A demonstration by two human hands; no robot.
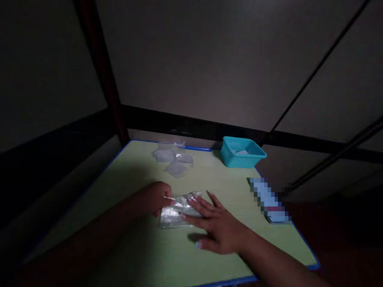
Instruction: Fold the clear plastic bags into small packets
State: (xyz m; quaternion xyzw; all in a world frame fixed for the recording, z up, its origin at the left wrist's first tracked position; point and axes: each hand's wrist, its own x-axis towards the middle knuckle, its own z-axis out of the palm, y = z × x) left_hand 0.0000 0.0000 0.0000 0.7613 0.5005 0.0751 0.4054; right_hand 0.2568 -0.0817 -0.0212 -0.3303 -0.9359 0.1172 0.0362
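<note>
A pale green bench (218,175) carries the things; a turquoise basin (241,160) stands at two o'clock from the clear plastic bag (170,219); the right hand (223,231), fingers spread flat, presses the bag from four o'clock; the left hand (158,195), fingers curled tight, pinches its ten-o'clock edge; small packets (176,169) lie at twelve.

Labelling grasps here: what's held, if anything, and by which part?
The clear bag: left hand seems to pinch its left edge. Right hand lies on its right side, fingers spread, not gripping.
</note>
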